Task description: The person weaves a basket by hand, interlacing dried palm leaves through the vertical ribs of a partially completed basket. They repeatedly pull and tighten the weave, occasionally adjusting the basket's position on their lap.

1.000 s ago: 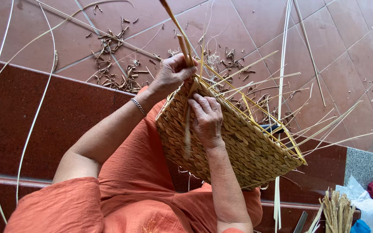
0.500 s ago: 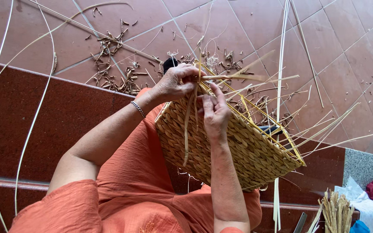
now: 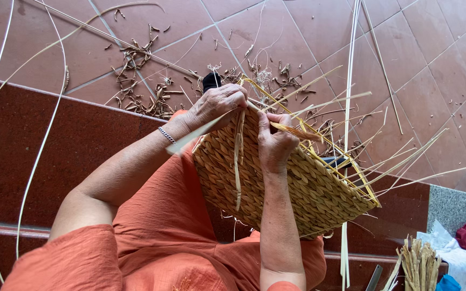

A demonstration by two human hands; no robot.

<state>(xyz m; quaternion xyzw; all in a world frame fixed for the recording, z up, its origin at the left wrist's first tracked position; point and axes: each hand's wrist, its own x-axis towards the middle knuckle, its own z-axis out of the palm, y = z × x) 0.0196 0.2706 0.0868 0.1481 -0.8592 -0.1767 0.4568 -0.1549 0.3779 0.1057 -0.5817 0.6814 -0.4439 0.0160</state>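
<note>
On the orange-clad lap, tilted, a half-woven straw basket (image 3: pixel 287 183), with loose stakes fanning out past its far rim. At that rim, left hand (image 3: pixel 219 105) closed around a pale flat strand (image 3: pixel 195 134) jutting back beside the basket's near corner, a thin bracelet (image 3: pixel 166 134) on its wrist; right hand (image 3: pixel 276 143) just beside it on the basket's wall, pinching a twisted straw strand (image 3: pixel 297 131) between thumb and fingers. Beyond the basket, straw scraps (image 3: pixel 141 91) strewn over the red floor tiles (image 3: pixel 416 59); off the basket's lower right corner, a bundle of dried stalks (image 3: pixel 419 264).
</note>
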